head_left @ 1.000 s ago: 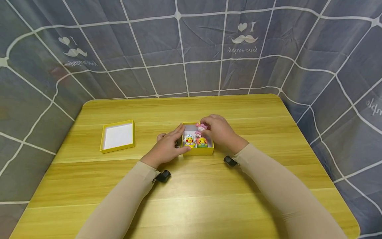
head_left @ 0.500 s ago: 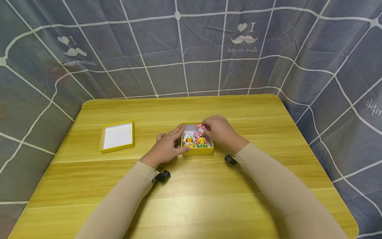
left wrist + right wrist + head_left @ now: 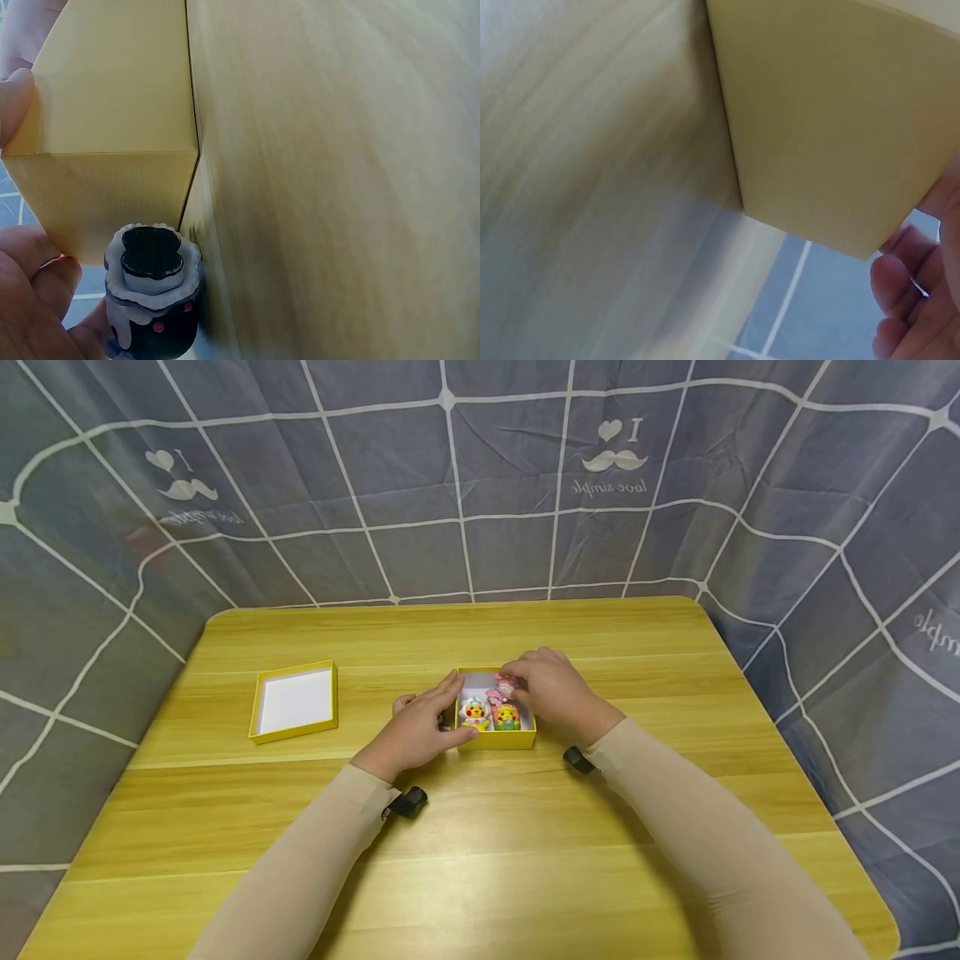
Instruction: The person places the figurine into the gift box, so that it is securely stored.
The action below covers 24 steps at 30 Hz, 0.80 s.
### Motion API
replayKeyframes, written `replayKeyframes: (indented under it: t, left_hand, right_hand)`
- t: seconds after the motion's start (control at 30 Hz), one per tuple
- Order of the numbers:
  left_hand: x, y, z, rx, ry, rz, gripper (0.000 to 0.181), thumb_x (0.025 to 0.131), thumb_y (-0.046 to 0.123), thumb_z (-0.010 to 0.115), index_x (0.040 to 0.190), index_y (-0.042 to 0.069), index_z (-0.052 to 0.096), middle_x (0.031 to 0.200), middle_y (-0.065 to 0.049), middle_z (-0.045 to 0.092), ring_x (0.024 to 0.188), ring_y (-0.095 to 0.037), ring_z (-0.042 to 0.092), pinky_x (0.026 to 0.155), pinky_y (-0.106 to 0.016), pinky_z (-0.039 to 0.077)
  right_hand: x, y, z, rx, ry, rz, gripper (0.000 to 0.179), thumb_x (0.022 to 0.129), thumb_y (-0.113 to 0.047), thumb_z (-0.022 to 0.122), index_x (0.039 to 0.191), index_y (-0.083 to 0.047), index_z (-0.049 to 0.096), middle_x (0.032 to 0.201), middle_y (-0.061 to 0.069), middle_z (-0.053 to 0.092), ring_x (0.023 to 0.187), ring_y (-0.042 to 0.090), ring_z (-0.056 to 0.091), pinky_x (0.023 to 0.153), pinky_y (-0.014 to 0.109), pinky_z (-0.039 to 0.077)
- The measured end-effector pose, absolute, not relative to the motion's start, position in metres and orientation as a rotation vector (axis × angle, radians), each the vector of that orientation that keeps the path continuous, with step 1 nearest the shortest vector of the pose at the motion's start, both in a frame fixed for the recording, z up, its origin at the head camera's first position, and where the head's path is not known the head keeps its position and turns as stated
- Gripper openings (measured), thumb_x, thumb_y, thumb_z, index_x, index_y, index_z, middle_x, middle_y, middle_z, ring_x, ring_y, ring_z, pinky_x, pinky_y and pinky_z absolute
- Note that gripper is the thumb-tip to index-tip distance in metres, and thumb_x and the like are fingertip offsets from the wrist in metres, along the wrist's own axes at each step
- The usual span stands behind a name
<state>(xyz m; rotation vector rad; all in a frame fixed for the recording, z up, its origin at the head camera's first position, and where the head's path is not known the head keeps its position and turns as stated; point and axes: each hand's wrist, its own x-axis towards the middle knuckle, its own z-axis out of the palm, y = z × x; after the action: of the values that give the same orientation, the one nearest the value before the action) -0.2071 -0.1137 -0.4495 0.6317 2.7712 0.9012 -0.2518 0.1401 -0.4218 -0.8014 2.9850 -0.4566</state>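
In the head view, a yellow box (image 3: 497, 741) stands at the table's middle. My left hand (image 3: 420, 731) holds its left side, the thumb at the front edge and fingers along the wall. Beside that hand, a dark figurine with a white ruffle (image 3: 154, 300) touches or nearly touches the fingers in the left wrist view. My right hand (image 3: 557, 689) reaches over the right wall and pinches a pink figurine (image 3: 504, 685), partly hidden by the fingers. Two yellow-faced figurines sit at the box's front: one white-hooded (image 3: 475, 712), one with green below (image 3: 507, 718).
An open yellow lid (image 3: 295, 702) with a white inside lies on the table to the left. The wooden table (image 3: 480, 860) ends at a grey checked curtain (image 3: 510, 468) behind and at both sides.
The pink figurine shifts slightly inside the back right of the box, with my right fingers now covering more of it. My left hand and the box stay nearly still.
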Motion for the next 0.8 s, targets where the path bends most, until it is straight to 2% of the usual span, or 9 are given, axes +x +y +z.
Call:
replayKeyframes:
  t: [0.2, 0.5, 0.8]
  left_hand:
    - [-0.207, -0.114, -0.449, 0.629, 2.771, 0.898, 0.094, 0.097, 0.057, 0.069, 0.168, 0.014, 0.025, 0.177, -0.005, 0.019, 0.157, -0.032, 0.037, 0.121, -0.064, 0.015]
    - [-0.207, -0.115, -0.45, 0.624, 2.765, 0.903, 0.094, 0.097, 0.058, 0.069, 0.168, 0.015, 0.025, 0.177, -0.004, 0.019, 0.157, -0.031, 0.036, 0.12, -0.063, 0.016]
    - [-0.206, -0.115, -0.449, 0.623, 2.765, 0.898, 0.094, 0.097, 0.058, 0.068, 0.168, 0.015, 0.024, 0.177, -0.004, 0.019, 0.157, -0.034, 0.036, 0.121, -0.065, 0.015]
  right_hand:
    - [-0.255, 0.142, -0.418, -0.871, 2.975, -0.385, 0.037, 0.1, -0.023, 0.075, 0.136, -0.021, 0.073, 0.121, 0.005, 0.076, 0.112, 0.028, 0.062, 0.108, 0.048, 0.043]
    - [-0.267, 0.143, -0.412, -0.975, 2.915, -0.276, 0.034, 0.102, -0.018, 0.071, 0.136, -0.018, 0.074, 0.117, 0.005, 0.079, 0.107, 0.026, 0.069, 0.11, 0.049, 0.045]
    - [-0.271, 0.143, -0.408, -0.907, 2.872, -0.201, 0.041, 0.098, -0.029, 0.076, 0.138, -0.02, 0.072, 0.096, -0.001, 0.072, 0.098, 0.023, 0.057, 0.105, 0.046, 0.042]
